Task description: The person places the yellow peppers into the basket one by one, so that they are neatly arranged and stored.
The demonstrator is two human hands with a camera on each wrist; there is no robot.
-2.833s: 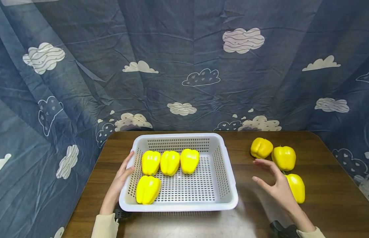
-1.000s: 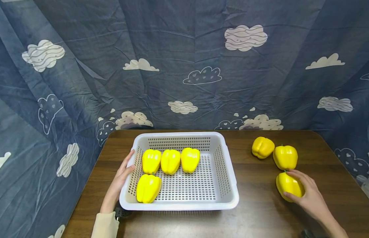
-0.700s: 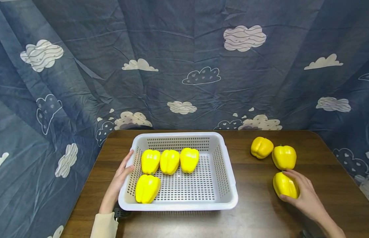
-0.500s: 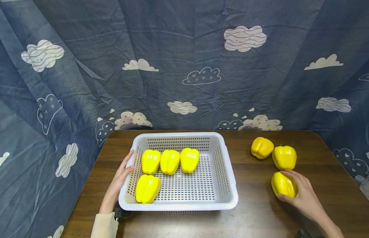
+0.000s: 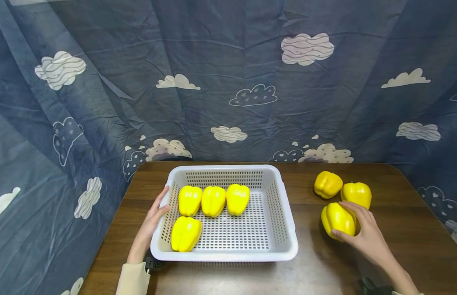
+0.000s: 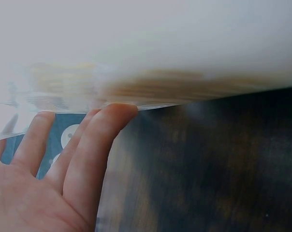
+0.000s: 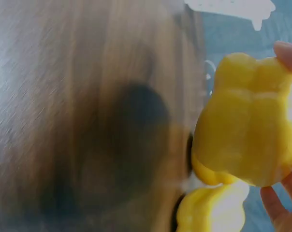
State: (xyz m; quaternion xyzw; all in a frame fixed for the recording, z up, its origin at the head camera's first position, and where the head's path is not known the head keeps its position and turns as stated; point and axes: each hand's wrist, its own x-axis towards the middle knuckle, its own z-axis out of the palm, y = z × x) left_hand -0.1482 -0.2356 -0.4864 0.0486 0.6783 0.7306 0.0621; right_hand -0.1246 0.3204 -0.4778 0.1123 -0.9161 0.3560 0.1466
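Note:
A yellow bell pepper (image 5: 337, 220) is gripped between the thumb and fingers of my right hand (image 5: 366, 235), to the right of the basket. The right wrist view shows the same bell pepper (image 7: 247, 121) off the table, thumb at one end and fingers at the other. My left hand (image 5: 148, 227) touches the outer left side of a white perforated plastic basket (image 5: 228, 257), its fingers fairly straight. In the left wrist view the fingers (image 6: 90, 159) reach up to the basket's wall. Inside the basket lie several yellow bell peppers (image 5: 213, 201), three in a back row and one at front left.
Two more yellow bell peppers, one at the back (image 5: 328, 184) and one beside it (image 5: 356, 194), sit on the right of the brown wooden table (image 5: 305, 262). Behind the table hangs a dark blue curtain (image 5: 213, 53) with white clouds.
My right hand reached the front pepper on the right, took hold of it, and has lifted it and moved it left, towards the basket. The left hand stays at the basket's side.

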